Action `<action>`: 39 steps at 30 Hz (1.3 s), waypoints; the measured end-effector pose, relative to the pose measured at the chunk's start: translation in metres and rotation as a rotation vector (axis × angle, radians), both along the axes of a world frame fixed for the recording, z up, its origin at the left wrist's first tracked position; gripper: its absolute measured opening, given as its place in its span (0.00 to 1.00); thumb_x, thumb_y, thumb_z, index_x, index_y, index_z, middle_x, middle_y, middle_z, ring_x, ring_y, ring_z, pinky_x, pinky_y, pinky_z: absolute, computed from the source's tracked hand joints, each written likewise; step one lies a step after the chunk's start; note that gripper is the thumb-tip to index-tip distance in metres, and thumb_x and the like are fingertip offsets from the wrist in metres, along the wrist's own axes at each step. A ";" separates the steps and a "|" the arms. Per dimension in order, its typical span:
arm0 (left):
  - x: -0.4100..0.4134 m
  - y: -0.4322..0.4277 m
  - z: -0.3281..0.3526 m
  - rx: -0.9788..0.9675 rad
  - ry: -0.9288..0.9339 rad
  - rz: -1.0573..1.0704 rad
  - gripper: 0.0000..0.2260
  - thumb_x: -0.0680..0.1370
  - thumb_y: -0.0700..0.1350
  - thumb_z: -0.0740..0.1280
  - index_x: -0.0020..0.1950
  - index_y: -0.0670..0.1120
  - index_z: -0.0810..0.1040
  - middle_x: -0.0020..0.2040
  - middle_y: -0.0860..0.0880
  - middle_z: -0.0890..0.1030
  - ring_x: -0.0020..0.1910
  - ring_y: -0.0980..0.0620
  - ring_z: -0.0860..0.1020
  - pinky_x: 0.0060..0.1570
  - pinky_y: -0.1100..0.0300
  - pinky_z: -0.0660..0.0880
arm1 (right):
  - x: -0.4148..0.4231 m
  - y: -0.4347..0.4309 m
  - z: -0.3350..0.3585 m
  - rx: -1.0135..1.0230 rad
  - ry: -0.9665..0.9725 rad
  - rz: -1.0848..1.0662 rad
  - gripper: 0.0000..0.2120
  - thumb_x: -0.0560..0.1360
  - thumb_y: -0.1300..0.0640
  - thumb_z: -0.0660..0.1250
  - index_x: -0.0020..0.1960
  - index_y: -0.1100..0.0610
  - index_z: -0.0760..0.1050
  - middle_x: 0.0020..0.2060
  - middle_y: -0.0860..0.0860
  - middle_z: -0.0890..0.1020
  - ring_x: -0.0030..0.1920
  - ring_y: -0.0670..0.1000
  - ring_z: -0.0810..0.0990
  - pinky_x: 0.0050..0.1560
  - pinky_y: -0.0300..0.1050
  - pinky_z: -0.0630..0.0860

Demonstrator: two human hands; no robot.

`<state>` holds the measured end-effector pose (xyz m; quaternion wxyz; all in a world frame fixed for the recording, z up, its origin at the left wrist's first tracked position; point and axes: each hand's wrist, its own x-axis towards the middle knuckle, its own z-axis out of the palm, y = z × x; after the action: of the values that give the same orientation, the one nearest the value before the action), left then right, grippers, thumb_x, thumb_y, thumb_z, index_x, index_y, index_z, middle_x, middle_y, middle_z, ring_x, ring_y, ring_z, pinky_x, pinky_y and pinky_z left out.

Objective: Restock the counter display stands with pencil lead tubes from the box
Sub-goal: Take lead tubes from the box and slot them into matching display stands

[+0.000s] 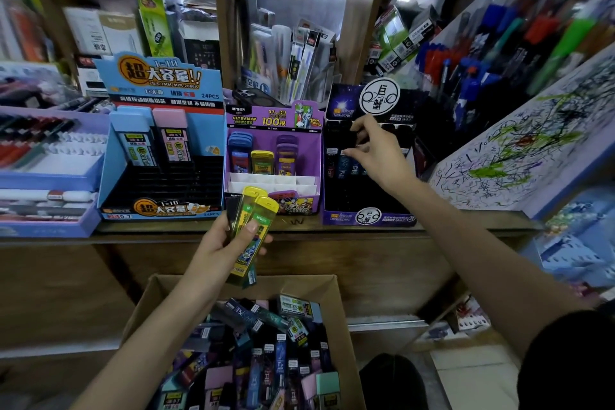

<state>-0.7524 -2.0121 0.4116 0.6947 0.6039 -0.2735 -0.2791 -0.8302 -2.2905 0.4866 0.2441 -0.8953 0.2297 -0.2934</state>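
A cardboard box (156, 289) below the counter holds several loose lead tubes (266, 343). Three display stands sit on the counter: a blue one (159, 156) with two tubes, a purple one (273, 150) with several tubes, and a dark one (366, 206). My left hand (226, 246) grips a bunch of tubes, two yellow tubes (256, 210) in front and a dark one behind, in front of the purple stand. My right hand (379, 153) reaches into the dark stand's back rows and pinches a black tube (351, 140) between thumb and fingers.
A lilac tray of pens (50, 176) stands left of the blue stand. At the right are a sloped scribble pad (515, 150) and racks of pens (466, 70). A phone (253, 95) lies behind the purple stand. The wooden counter edge (299, 231) runs just above the box.
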 end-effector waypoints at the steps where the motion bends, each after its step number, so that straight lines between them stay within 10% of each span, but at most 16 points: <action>1: 0.000 0.000 0.001 -0.003 0.002 0.001 0.15 0.70 0.53 0.64 0.56 0.52 0.75 0.44 0.49 0.85 0.40 0.53 0.83 0.38 0.66 0.78 | 0.001 0.001 -0.003 -0.041 -0.006 -0.004 0.14 0.73 0.63 0.70 0.52 0.53 0.68 0.39 0.42 0.71 0.34 0.40 0.72 0.35 0.24 0.67; 7: -0.003 0.002 0.007 -0.016 -0.010 0.003 0.14 0.72 0.52 0.64 0.57 0.52 0.75 0.44 0.49 0.85 0.40 0.53 0.83 0.37 0.67 0.77 | 0.001 0.006 0.000 -0.267 0.049 -0.080 0.12 0.75 0.62 0.67 0.57 0.61 0.72 0.54 0.55 0.72 0.40 0.51 0.76 0.47 0.52 0.77; 11: -0.003 0.001 0.011 -0.041 -0.003 -0.005 0.15 0.72 0.52 0.64 0.57 0.52 0.75 0.45 0.49 0.85 0.40 0.53 0.83 0.38 0.66 0.78 | -0.008 0.033 0.008 -0.378 0.016 -0.114 0.14 0.77 0.61 0.64 0.62 0.57 0.70 0.55 0.53 0.71 0.40 0.51 0.78 0.40 0.46 0.75; 17: -0.007 0.000 0.017 -0.067 0.015 -0.005 0.15 0.71 0.52 0.65 0.56 0.51 0.75 0.43 0.48 0.85 0.38 0.55 0.82 0.35 0.67 0.76 | -0.006 0.118 0.005 0.498 0.059 0.274 0.05 0.76 0.51 0.65 0.49 0.52 0.75 0.43 0.49 0.80 0.40 0.45 0.80 0.40 0.38 0.76; 25: 0.003 0.022 0.021 -0.010 0.005 0.059 0.15 0.74 0.55 0.60 0.55 0.49 0.76 0.39 0.48 0.84 0.35 0.53 0.81 0.35 0.63 0.78 | 0.014 0.134 0.020 0.642 -0.074 0.276 0.05 0.73 0.64 0.69 0.43 0.57 0.75 0.37 0.54 0.80 0.30 0.44 0.78 0.32 0.36 0.76; 39: 0.024 0.049 0.022 0.003 -0.048 0.123 0.11 0.77 0.52 0.59 0.53 0.47 0.74 0.35 0.48 0.82 0.30 0.56 0.77 0.33 0.67 0.74 | 0.059 0.102 0.040 -0.020 -0.168 0.167 0.03 0.73 0.58 0.70 0.44 0.53 0.76 0.40 0.47 0.79 0.41 0.47 0.77 0.42 0.34 0.72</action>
<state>-0.7283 -1.9634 0.4334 0.7029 0.6270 -0.2522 -0.2217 -0.7717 -2.1881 0.5262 0.2771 -0.8859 0.1303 -0.3484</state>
